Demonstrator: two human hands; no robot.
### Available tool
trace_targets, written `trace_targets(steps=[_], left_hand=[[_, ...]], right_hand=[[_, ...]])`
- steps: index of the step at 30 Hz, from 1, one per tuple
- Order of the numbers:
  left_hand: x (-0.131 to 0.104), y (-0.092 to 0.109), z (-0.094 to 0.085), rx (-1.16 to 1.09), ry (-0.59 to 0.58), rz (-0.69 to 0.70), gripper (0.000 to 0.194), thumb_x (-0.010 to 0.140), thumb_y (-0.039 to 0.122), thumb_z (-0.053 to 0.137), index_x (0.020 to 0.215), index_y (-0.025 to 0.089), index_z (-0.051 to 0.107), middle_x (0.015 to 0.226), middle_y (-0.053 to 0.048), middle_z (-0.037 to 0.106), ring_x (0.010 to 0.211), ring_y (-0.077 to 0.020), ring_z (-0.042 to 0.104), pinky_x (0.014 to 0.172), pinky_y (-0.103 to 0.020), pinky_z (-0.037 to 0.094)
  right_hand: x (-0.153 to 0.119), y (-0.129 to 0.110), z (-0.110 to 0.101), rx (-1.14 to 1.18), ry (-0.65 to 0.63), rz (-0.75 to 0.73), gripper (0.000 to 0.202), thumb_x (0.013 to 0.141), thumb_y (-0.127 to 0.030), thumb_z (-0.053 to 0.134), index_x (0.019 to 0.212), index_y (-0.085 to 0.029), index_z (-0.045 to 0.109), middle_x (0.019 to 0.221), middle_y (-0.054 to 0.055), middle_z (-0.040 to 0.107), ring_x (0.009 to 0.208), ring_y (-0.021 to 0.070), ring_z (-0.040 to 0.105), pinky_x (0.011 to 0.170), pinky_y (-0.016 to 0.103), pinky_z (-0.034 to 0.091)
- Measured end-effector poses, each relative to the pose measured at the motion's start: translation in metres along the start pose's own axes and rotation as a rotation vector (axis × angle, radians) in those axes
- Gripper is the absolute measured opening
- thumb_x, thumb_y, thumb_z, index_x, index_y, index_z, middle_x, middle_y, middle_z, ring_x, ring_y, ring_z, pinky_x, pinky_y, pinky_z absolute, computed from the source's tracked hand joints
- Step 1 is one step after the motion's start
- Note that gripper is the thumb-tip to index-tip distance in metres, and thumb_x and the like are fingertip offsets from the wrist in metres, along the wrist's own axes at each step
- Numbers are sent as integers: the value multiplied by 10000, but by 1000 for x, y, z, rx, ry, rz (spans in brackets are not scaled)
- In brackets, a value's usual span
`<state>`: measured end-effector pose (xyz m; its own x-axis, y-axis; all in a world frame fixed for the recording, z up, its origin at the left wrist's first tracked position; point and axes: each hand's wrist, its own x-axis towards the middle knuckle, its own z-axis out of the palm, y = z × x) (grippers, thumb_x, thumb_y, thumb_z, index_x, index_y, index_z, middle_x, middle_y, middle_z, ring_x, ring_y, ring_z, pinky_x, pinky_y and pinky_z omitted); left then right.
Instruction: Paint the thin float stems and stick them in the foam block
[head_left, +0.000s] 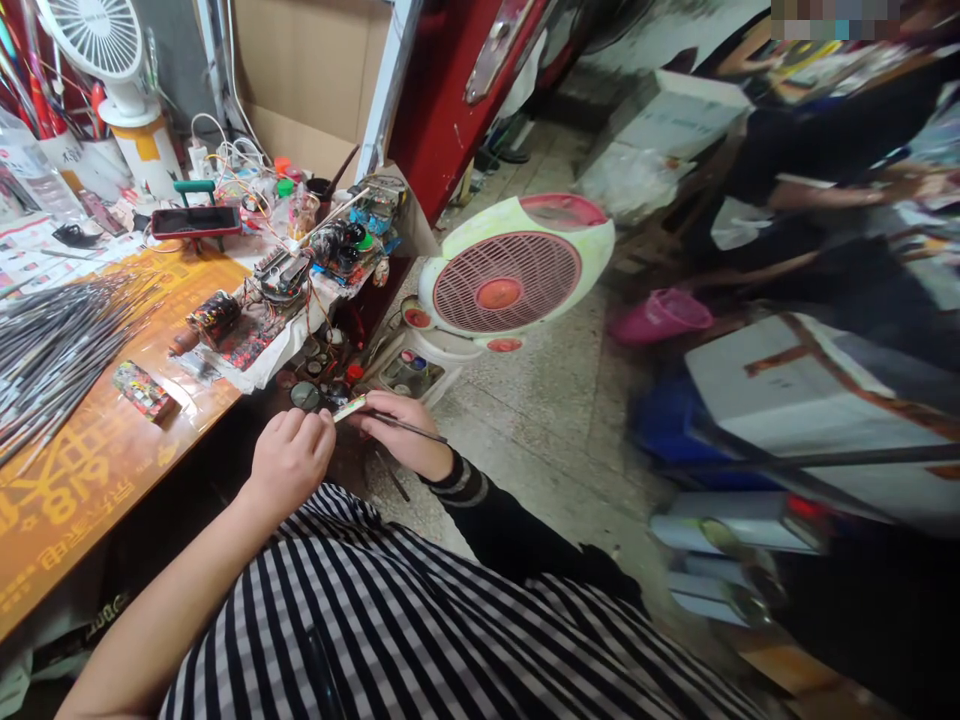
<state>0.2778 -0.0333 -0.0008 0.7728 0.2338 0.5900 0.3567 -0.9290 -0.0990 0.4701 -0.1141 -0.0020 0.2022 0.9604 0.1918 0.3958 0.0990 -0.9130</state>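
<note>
L hand is nearly closed, fingers curled, w/ one end of a small pale strip in its fingertips. R hand is partly closed at the strip's other end, w/ a thin dark stick lying along it. Strip's in the air btwn the hands, just off the R end of the table's near edge. Paint-smeared block sits near that edge; rod bundle lies to its L, motor rig farther back, R side.

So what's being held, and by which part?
The left hand pinches a small pale strip by one end; the right hand holds a thin dark stick toward one end.
</note>
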Motion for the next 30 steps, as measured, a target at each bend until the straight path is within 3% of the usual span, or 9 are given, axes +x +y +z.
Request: trace_targets(steps=[4, 11, 20, 30], left_hand=[[1, 0, -2, -13, 45, 12, 174, 969, 116, 482, 1114, 169, 563, 744, -20, 571, 682, -163, 506, 601, -343, 344], [-2, 1, 1, -9, -42, -13, 202, 986, 133, 441, 1147, 178, 554, 759, -27, 580, 699, -162, 528, 612, -345, 365], [0, 3, -1, 63, 39, 37, 175, 972, 122, 484, 1130, 143, 556, 743, -16, 569, 669, -158, 508, 601, -339, 363], [5, 6, -4, 159, 19, 77, 160, 976, 109, 477, 1090, 83, 586, 739, -23, 561, 675, -159, 501, 609, -320, 404]], right_hand=[[-1, 3, 1, -5, -3, 11, 126, 884, -310, 670, 920, -238, 766, 788, 1, 665, 701, 135, 608, 689, 262, 508], [-2, 5, 2, -3, -28, 7, 141, 902, -312, 652, 939, -234, 763, 794, 6, 664, 721, 138, 613, 674, 254, 510], [-2, 6, 2, 21, -31, -10, 105, 905, -275, 658, 912, -219, 747, 821, 3, 667, 693, 118, 603, 667, 237, 508], [-4, 9, 3, -62, 38, -129, 133, 911, -250, 661, 982, -241, 773, 873, 25, 692, 779, 148, 638, 754, 282, 534]])
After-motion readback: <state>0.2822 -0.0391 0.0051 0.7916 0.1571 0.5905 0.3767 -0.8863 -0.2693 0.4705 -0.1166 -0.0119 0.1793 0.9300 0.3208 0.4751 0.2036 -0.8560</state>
